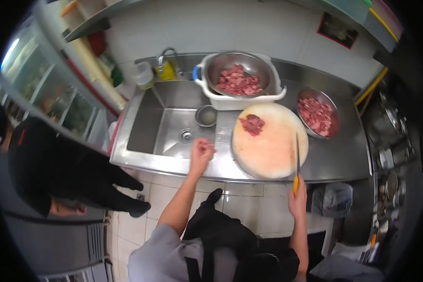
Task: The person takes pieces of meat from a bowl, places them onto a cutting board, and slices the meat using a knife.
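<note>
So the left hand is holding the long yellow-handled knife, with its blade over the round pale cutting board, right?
Not the left hand: the head view shows the right hand holding the long yellow-handled knife. Its blade is indeed over the round pale cutting board.

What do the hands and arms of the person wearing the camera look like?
The left hand and right hand are bare, with no gloves to be seen. The forearms are bare too. A grey sleeve covers the upper left arm; the right sleeve is hard to make out.
</note>
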Tool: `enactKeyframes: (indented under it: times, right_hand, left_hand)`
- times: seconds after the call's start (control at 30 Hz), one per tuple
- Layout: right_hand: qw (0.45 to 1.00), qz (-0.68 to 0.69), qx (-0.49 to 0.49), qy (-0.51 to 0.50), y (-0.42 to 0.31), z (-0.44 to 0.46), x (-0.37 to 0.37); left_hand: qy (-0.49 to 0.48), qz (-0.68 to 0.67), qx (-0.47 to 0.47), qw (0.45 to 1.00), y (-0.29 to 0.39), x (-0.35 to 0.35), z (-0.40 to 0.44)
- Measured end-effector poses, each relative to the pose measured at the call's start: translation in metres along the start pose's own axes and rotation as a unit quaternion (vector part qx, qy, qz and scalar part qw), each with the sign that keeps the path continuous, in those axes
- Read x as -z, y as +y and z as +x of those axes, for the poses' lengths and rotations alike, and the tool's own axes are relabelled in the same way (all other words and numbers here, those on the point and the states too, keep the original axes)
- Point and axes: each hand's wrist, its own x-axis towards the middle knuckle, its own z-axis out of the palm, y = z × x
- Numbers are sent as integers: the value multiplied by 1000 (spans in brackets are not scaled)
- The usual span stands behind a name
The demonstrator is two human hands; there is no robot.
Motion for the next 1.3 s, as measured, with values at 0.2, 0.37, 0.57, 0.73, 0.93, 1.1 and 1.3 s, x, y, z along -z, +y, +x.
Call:
enactKeyframes:
  times: [0.2,0.37,0.57,0.73,0.93,1.1,1.3]
  right_hand:
    - [998,-64,-18,11,3,117,-59]
    - [969,-235,-74,2,-5,140,-108]
    - [961,-240,-137,17,-46,133,-103]
    - [962,-168,-194,95,-88,77,-50]
    - [894,-135,-290,314,-78,-92,-63]
    - [807,-42,-491,324,-105,-257,-152]
    - [665,-28,-618,418,-138,-346,-225]
  left_hand:
    - [27,-27,-15,999,7,34,5]
    - [-3,-22,10,1000,33,18,31]
    - [-199,-49,17,979,26,-28,80]
    - [-332,-57,29,941,43,-95,96]
    - [-557,-103,36,824,16,-180,72]
    - [-693,-114,79,707,37,-246,-15]
    - [-809,-169,72,558,65,-295,-128]
